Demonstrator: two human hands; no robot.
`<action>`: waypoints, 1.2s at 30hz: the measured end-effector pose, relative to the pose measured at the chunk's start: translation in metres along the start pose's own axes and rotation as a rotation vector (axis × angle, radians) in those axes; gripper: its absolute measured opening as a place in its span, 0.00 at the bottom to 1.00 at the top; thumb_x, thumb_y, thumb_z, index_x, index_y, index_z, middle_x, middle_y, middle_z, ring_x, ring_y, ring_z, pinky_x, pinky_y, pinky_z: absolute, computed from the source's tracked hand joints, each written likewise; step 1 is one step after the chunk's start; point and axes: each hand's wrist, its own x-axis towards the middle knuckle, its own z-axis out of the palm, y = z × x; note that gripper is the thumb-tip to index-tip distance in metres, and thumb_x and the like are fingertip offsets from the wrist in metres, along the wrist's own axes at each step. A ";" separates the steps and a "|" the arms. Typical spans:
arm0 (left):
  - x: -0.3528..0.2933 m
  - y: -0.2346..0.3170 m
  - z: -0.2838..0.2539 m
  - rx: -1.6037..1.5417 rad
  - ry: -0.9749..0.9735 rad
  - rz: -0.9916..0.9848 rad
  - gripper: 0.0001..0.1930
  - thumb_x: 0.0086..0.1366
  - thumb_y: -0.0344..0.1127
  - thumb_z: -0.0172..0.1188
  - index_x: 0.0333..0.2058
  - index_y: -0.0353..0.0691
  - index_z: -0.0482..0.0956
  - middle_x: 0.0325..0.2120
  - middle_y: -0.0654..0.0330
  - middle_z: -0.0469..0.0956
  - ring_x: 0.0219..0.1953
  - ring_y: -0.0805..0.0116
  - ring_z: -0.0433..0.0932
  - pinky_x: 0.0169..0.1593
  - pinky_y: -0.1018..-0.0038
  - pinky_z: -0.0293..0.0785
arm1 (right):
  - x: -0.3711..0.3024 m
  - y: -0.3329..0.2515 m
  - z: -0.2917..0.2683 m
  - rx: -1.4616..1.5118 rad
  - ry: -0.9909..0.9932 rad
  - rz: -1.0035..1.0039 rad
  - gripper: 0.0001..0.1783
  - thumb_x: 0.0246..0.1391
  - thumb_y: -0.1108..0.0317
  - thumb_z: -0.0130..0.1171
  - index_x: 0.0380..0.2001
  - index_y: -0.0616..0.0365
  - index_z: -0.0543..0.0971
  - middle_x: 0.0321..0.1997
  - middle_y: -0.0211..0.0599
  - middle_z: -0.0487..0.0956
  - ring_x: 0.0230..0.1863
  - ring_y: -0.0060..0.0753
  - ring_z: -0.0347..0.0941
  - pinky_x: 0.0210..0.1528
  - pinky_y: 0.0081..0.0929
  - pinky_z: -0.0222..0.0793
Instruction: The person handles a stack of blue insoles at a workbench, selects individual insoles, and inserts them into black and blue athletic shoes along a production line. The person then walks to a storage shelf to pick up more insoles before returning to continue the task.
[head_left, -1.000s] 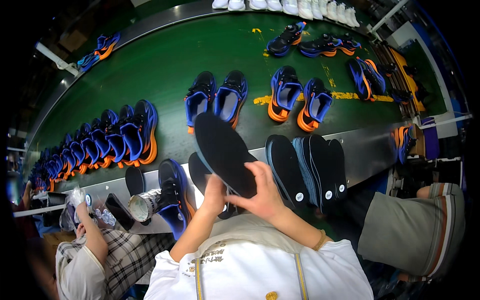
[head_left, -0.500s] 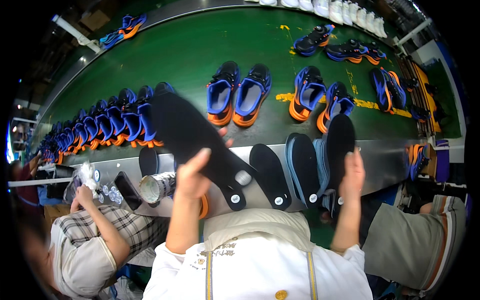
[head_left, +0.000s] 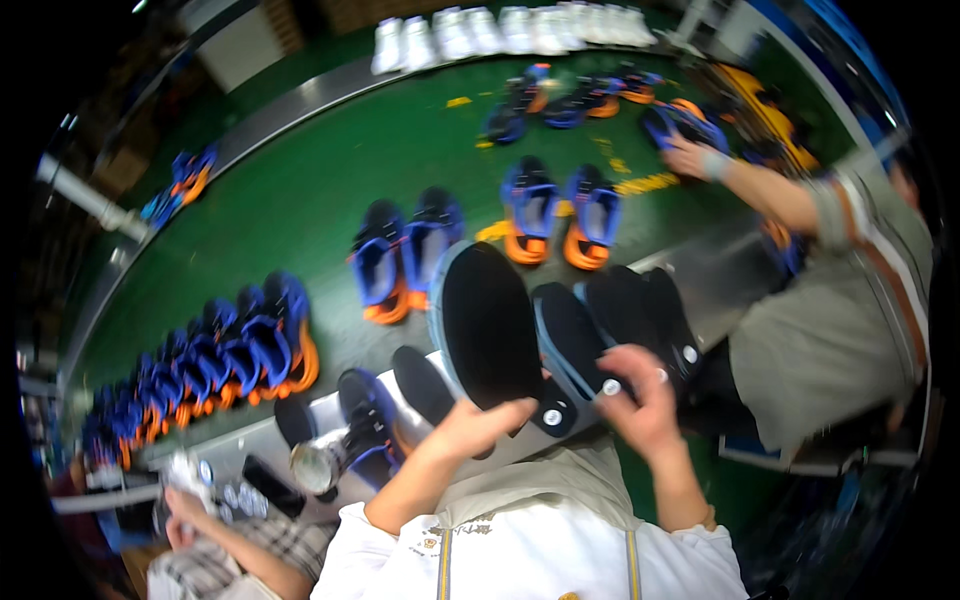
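A black insole with a light-blue edge (head_left: pixel 488 320) is in my left hand (head_left: pixel 478 428), held upright above the table's near edge with my thumb across its lower end. My right hand (head_left: pixel 645 405), its fingers apart and slightly curled, is beside a blue-edged insole pile (head_left: pixel 568 335) and seems to hold nothing. Blur hides whether its fingertips touch an insole. More black insoles (head_left: pixel 655 310) lie just to the right, with round white stickers at their near ends. A single black insole (head_left: pixel 422 382) lies to the left of my left hand.
Blue, black and orange shoes stand in a row (head_left: pixel 215 350) at left and as pairs (head_left: pixel 405 250) on the green belt (head_left: pixel 300 190). A roll of tape (head_left: pixel 313 468) and a dark phone (head_left: pixel 272 485) lie at near left. A co-worker's hand (head_left: pixel 692 158) touches a shoe at right.
My view has turned. My right hand has come off the insoles at right and moved inward. My left hand has lowered toward the pile. The right-hand co-worker now reaches over the belt.
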 end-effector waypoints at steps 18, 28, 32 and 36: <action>0.021 -0.202 0.389 -0.018 -0.912 -0.511 0.23 0.55 0.36 0.53 0.47 0.28 0.66 0.41 0.52 0.72 0.44 0.60 0.71 0.50 0.67 0.67 | -0.329 0.036 -0.115 -0.228 1.141 0.344 0.35 0.32 0.56 0.72 0.42 0.58 0.67 0.50 0.49 0.62 0.52 0.48 0.60 0.52 0.36 0.60; -0.093 -0.403 0.561 0.343 -1.187 -1.070 0.10 0.54 0.24 0.51 0.36 0.32 0.72 0.31 0.57 0.75 0.33 0.66 0.74 0.38 0.72 0.71 | -0.501 0.081 -0.143 -0.131 1.813 0.794 0.39 0.40 0.54 0.66 0.53 0.60 0.64 0.56 0.56 0.60 0.54 0.49 0.64 0.52 0.33 0.64; -0.099 -0.492 0.611 0.505 -1.287 -1.122 0.13 0.55 0.26 0.46 0.38 0.27 0.74 0.36 0.53 0.76 0.38 0.62 0.75 0.45 0.68 0.70 | -0.562 0.124 -0.182 -0.140 1.762 0.978 0.39 0.42 0.47 0.61 0.55 0.58 0.66 0.55 0.62 0.61 0.53 0.57 0.65 0.52 0.36 0.64; -0.089 -0.567 0.683 0.421 -1.301 -1.098 0.12 0.57 0.28 0.46 0.37 0.29 0.74 0.34 0.53 0.76 0.36 0.61 0.75 0.42 0.68 0.71 | -0.631 0.186 -0.251 -0.070 1.630 1.020 0.39 0.41 0.47 0.63 0.54 0.57 0.67 0.52 0.54 0.66 0.51 0.51 0.66 0.52 0.33 0.63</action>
